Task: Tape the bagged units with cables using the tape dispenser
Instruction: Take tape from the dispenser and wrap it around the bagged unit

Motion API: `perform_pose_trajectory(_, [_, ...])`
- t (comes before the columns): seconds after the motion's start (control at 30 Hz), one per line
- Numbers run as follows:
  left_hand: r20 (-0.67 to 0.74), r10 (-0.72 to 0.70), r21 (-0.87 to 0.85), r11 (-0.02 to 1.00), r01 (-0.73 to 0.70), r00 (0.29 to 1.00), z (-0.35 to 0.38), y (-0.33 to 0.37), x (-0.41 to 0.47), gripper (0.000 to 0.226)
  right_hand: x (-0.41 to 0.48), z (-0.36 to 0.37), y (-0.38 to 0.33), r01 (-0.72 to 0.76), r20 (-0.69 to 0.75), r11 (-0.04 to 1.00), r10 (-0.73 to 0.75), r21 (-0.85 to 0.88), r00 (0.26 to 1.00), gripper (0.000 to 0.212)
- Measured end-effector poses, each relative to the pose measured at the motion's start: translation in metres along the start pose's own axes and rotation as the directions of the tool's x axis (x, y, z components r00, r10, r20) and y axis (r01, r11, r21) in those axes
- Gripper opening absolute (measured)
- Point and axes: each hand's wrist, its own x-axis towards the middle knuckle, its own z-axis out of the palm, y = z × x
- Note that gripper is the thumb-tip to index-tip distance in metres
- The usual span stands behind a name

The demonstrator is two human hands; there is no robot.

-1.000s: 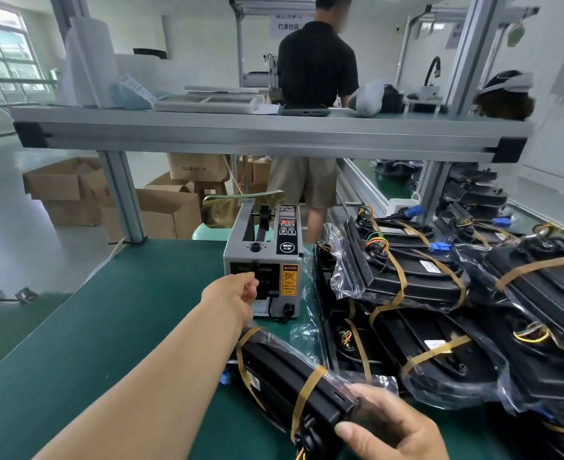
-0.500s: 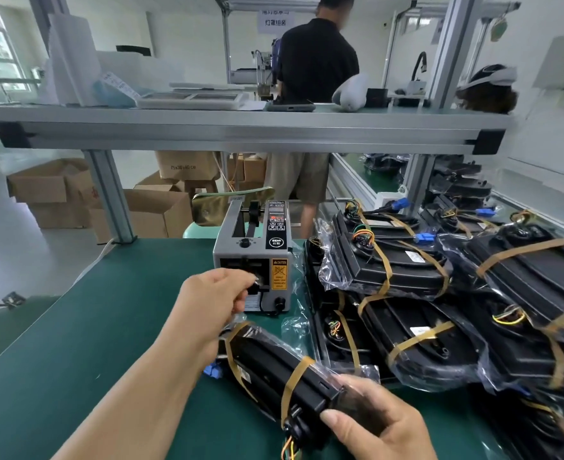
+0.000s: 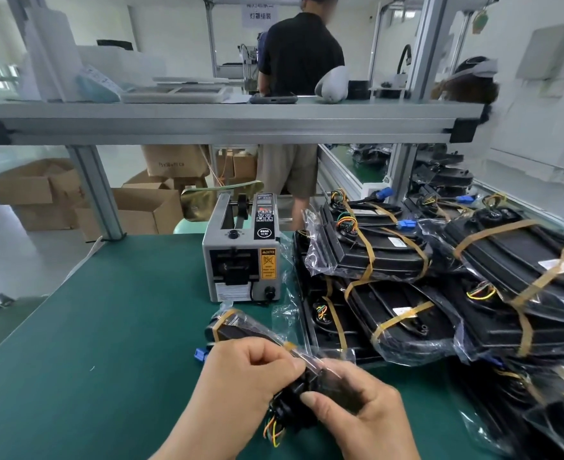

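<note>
Left hand (image 3: 247, 373), right hand (image 3: 360, 410): fingers curled round near end of bagged unit (image 3: 240, 328), hiding it; tape at fingertips indistinct. Tape dispenser (image 3: 240, 263) behind.

**Open room on the left, the right side crowded**

The green surface (image 3: 108, 327) shows bare mat from the near left edge to the shelf post (image 3: 96, 190) at the far left, a wide way in. The tape dispenser (image 3: 240, 260) stands at mid-surface with its front facing near. Only a narrow strip of mat lies between it and the bagged unit (image 3: 237, 327), which the left hand (image 3: 240, 376) and right hand (image 3: 367, 413) hold at near centre. A blue connector (image 3: 200, 355) lies just left of that unit. The pile of taped units (image 3: 440, 293) fills the right from near to far, its loose plastic just beside the dispenser's right side. The shelf beam (image 3: 227, 126) crosses overhead at the far edge.
</note>
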Motion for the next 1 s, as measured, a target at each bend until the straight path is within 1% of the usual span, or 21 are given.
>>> perform_pose_trajectory(0.2, [-0.045, 0.011, 0.018, 1.0, -0.01, 0.999, 0.004, -0.003, -0.002, 0.016, -0.001, 0.001, -0.001, 0.021, 0.003, 1.0, -0.021, -0.004, 1.0, 0.05])
perform_pose_trajectory(0.57, [-0.159, 0.116, 0.098, 0.99, -0.101, 0.98, 0.015, -0.018, -0.003, 0.016, -0.001, 0.0, -0.002, -0.005, 0.02, 1.0, 0.005, -0.007, 1.0, 0.052])
perform_pose_trajectory(0.7, [-0.169, 0.127, 0.11, 0.988, -0.109, 0.977, 0.017, -0.02, -0.005, 0.014, -0.001, 0.0, 0.0, -0.014, 0.023, 1.0, 0.014, -0.012, 1.0, 0.05])
perform_pose_trajectory(0.8, [-0.194, 0.161, 0.154, 0.979, -0.132, 0.968, 0.019, -0.021, -0.007, 0.015, -0.001, 0.0, 0.001, -0.011, 0.03, 1.0, 0.011, -0.01, 0.999, 0.048])
perform_pose_trajectory(0.9, [-0.233, 0.205, 0.201, 0.967, -0.159, 0.951, 0.022, -0.022, -0.01, 0.021, -0.001, 0.0, 0.001, -0.003, 0.041, 1.0, 0.003, -0.01, 0.999, 0.046])
perform_pose_trajectory(1.0, [-0.224, 0.217, 0.21, 0.963, -0.17, 0.95, 0.021, -0.023, -0.01, 0.029, -0.001, 0.0, 0.001, 0.012, 0.035, 1.0, -0.012, -0.015, 0.999, 0.044])
